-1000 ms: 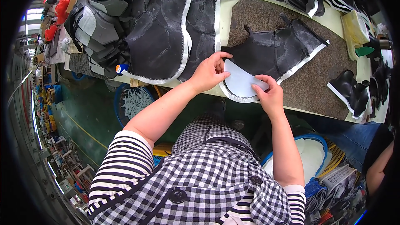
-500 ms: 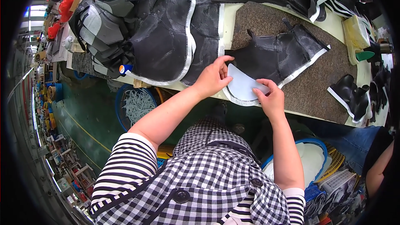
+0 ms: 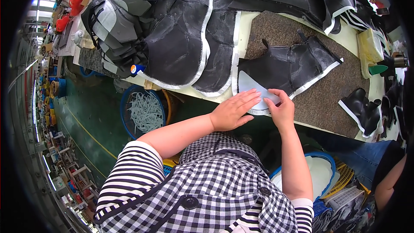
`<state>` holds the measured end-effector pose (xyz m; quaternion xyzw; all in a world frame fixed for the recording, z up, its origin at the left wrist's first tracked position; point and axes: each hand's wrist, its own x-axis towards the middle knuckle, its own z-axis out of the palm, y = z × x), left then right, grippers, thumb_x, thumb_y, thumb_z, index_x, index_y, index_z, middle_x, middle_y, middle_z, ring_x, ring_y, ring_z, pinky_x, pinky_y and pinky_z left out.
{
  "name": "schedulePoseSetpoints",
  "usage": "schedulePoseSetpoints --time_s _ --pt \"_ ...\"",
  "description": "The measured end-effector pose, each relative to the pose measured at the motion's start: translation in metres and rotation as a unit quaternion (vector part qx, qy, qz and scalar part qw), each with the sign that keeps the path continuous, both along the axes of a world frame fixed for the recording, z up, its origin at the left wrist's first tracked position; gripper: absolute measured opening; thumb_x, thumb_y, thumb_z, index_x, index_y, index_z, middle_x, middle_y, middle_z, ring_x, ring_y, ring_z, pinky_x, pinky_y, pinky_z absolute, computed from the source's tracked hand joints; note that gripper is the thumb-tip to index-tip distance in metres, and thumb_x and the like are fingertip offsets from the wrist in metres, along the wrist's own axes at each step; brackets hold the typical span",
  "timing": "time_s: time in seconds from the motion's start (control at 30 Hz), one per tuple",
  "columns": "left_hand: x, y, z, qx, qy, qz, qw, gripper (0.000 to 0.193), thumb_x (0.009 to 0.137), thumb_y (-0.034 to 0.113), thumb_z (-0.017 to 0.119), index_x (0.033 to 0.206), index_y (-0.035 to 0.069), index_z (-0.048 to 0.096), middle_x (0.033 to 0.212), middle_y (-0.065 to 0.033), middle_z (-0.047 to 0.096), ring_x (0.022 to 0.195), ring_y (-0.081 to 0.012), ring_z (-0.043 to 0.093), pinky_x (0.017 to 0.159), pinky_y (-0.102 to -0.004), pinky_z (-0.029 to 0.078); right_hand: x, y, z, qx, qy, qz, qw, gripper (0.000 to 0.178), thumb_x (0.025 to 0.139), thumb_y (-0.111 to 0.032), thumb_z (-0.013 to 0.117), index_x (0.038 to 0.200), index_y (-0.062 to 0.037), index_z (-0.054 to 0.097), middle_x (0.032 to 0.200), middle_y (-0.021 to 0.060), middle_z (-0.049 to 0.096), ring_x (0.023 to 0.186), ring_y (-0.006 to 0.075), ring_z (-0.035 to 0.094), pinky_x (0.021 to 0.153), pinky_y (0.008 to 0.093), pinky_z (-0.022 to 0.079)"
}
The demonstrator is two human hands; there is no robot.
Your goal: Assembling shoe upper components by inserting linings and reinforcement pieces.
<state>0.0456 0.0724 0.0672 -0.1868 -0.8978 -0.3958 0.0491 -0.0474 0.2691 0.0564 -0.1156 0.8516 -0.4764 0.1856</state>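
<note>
A black boot upper with a white band along its lower edge lies on the brown speckled board. On its near left end sits a thin pale blue-grey sheet piece with a curved outline. My left hand lies across the sheet's near part, its fingers stretched out flat and close together, covering some of it. Just right of those fingers, my right hand pinches the sheet's right end between thumb and fingers. The upper's edge under my hands is partly hidden.
Black uppers lie stacked at the left beside a blue-ended spool. A small black upper and a yellowish container are on the right. Below the table stand a basket of pale strips and a blue-rimmed tub. Another person's arm shows at lower right.
My left hand has let go of the sheet's upper left edge and moved down onto its near part, laid flat. The sheet now lies flatter against the upper. My right hand stays at its right end.
</note>
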Motion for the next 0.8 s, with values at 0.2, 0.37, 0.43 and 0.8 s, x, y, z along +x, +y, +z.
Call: schedulePoseSetpoints --time_s 0.2,0.37,0.43,0.8 --pt "-0.006 0.012 -0.021 -0.152 -0.041 -0.013 0.988 0.083 0.087 0.049 0.058 0.151 0.007 0.023 0.158 -0.0121 0.019 0.146 -0.0280 0.018 0.118 -0.0454 0.017 0.002 -0.001 0.000 0.006 -0.004 -0.009 1.000 0.030 0.078 -0.010 0.076 0.106 -0.0065 0.066 0.094 0.0087 0.070 0.073 0.0178 0.065 0.068 0.0287 0.051" --pt "-0.007 0.023 -0.030 -0.225 -0.057 0.002 0.973 0.095 0.081 0.061 0.057 0.152 0.008 0.022 0.159 -0.0128 0.015 0.147 -0.0341 0.011 0.118 -0.0496 0.006 0.002 0.005 -0.006 0.017 0.071 0.005 0.997 0.027 0.083 -0.013 0.072 0.108 -0.0054 0.066 0.092 0.0078 0.070 0.069 0.0156 0.064 0.065 0.0279 0.052" --pt "-0.007 0.024 -0.027 -0.233 -0.060 -0.001 0.971 0.092 0.081 0.062 0.058 0.152 0.014 0.024 0.159 -0.0121 0.015 0.147 -0.0339 0.010 0.117 -0.0495 0.003 -0.006 0.013 -0.011 -0.113 -0.158 -0.071 0.978 0.025 0.091 -0.015 0.065 0.113 -0.0027 0.065 0.089 0.0059 0.068 0.066 0.0121 0.063 0.061 0.0248 0.052" --pt "-0.012 0.009 -0.021 -0.239 -0.048 -0.044 0.969 0.070 0.079 0.051 0.067 0.143 0.039 0.041 0.159 -0.0089 0.016 0.147 -0.0340 0.012 0.115 -0.0532 0.006 -0.009 0.032 -0.003 -0.052 0.093 -0.082 0.991 0.015 0.089 -0.007 0.063 0.103 -0.0043 0.066 0.085 0.0080 0.065 0.074 0.0190 0.063 0.064 0.0302 0.052"
